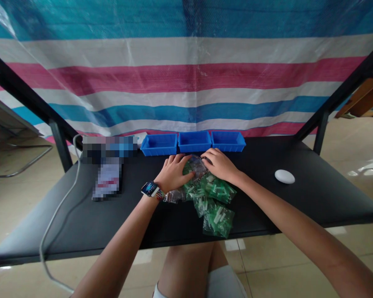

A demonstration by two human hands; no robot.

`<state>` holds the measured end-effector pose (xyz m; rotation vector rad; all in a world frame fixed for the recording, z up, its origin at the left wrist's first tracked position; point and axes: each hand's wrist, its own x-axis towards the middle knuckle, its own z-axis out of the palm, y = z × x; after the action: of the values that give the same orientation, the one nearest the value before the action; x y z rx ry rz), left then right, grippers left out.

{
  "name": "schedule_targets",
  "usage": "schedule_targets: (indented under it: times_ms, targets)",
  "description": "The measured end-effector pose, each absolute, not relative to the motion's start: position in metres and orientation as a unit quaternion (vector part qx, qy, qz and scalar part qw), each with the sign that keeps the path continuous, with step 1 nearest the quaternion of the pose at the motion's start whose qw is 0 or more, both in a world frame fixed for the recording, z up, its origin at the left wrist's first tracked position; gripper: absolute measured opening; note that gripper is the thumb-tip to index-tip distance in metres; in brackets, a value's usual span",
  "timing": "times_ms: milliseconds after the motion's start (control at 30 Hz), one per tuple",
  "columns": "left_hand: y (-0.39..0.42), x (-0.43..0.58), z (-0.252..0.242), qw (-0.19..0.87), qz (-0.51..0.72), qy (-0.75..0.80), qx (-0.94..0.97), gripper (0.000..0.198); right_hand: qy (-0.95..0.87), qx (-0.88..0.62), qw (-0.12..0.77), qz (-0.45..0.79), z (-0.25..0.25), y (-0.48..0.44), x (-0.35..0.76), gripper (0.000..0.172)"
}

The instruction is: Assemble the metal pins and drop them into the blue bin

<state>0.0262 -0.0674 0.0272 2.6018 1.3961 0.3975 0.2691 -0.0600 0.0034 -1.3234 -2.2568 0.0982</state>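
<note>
A pile of small clear plastic bags with green contents (219, 219) lies on the black table, spreading from between my hands toward the front edge. My left hand (174, 173), with a watch (150, 189) on the wrist, rests on the left side of the pile, fingers spread and thumb stretched out. At the far right of the pile is my right hand (218, 164), its fingers bent down at a clear plastic bag (197, 165); whether they grip it is hidden. Bags with a greyish look (175, 195) lie beneath my left wrist.
Three blue bins (194, 142) stand in a row behind my hands. A white oval object (284, 176) lies on the right of the black table (261, 207). At the left are blurred-out items (107, 178) and a white cable (57, 207). A striped tarp (192, 78) hangs behind.
</note>
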Motion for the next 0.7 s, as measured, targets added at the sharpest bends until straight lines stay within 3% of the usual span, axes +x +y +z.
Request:
schedule_targets:
  times_ms: [200, 400, 600, 700]
  targets:
    - [-0.070, 0.025, 0.030, 0.050, 0.146, 0.463, 0.873, 0.058, -0.806, -0.482, 0.331, 0.095, -0.001, -0.063, 0.288, 0.020]
    - [-0.067, 0.020, 0.037, 0.050, 0.132, 0.469, 0.872, 0.055, -0.761, -0.470, 0.414, 0.170, 0.000, -0.062, 0.298, 0.025]
    - [-0.034, 0.004, 0.055, 0.187, 0.168, 0.417, 0.874, 0.044, -0.717, -0.467, 0.477, 0.198, 0.001, -0.056, 0.308, 0.024]
    - [-0.018, 0.000, 0.063, 0.210, 0.155, 0.425, 0.867, 0.037, -0.734, -0.469, 0.450, 0.199, 0.004, -0.057, 0.310, 0.017]
